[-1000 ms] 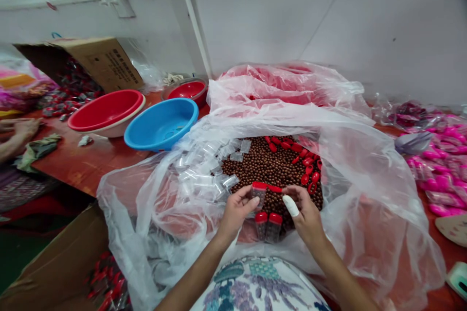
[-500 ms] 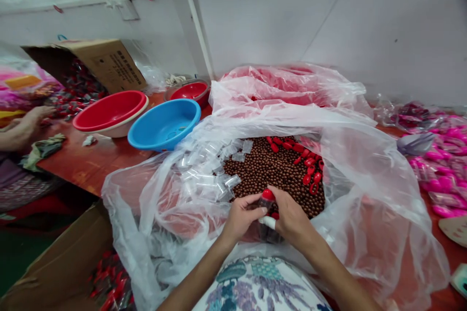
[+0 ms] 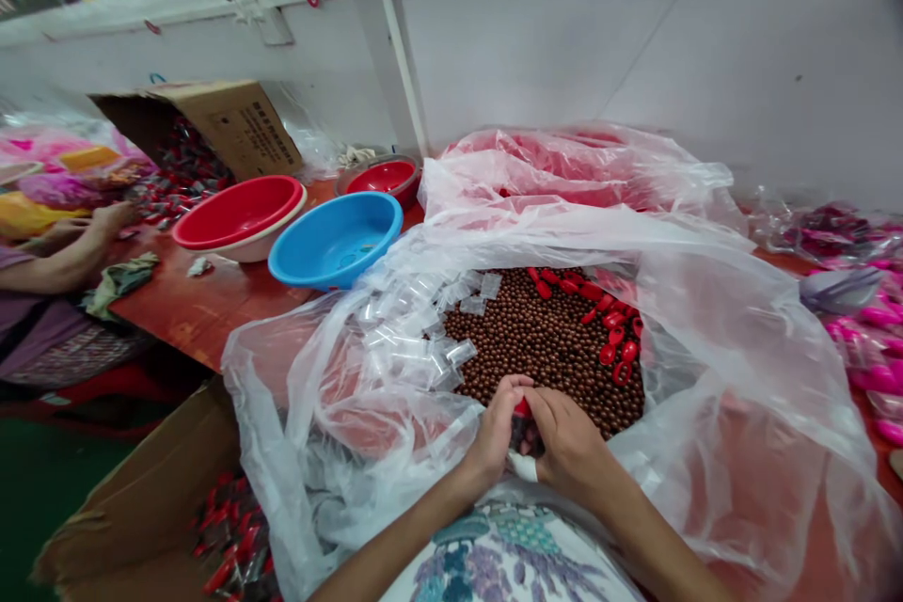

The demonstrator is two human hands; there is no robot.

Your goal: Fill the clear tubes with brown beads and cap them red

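Both my hands are closed together over the near edge of the brown beads (image 3: 536, 339). Between them is a small clear container with a red cap (image 3: 522, 408), mostly hidden by my fingers. My left hand (image 3: 490, 442) wraps its left side, fingertips at the cap. My right hand (image 3: 575, 442) grips it from the right; a white wrap (image 3: 523, 467) covers one of its fingers. Left of the beads lies a heap of clear plastic cases (image 3: 405, 348). Several loose red caps (image 3: 615, 329) rest on the beads at the far right.
A translucent plastic sheet (image 3: 712, 320) surrounds the beads. To the left stand a blue basin (image 3: 331, 245) and a red basin (image 3: 240, 207). An open carton (image 3: 127, 508) with red-capped pieces is below left. Another person's arm (image 3: 77, 254) works at far left. Pink packets (image 3: 857, 339) lie right.
My fingers have closed further around the container and its red cap, hiding more of it. Both hands sit slightly lower. The whole view has shifted, so the surroundings appear further right.
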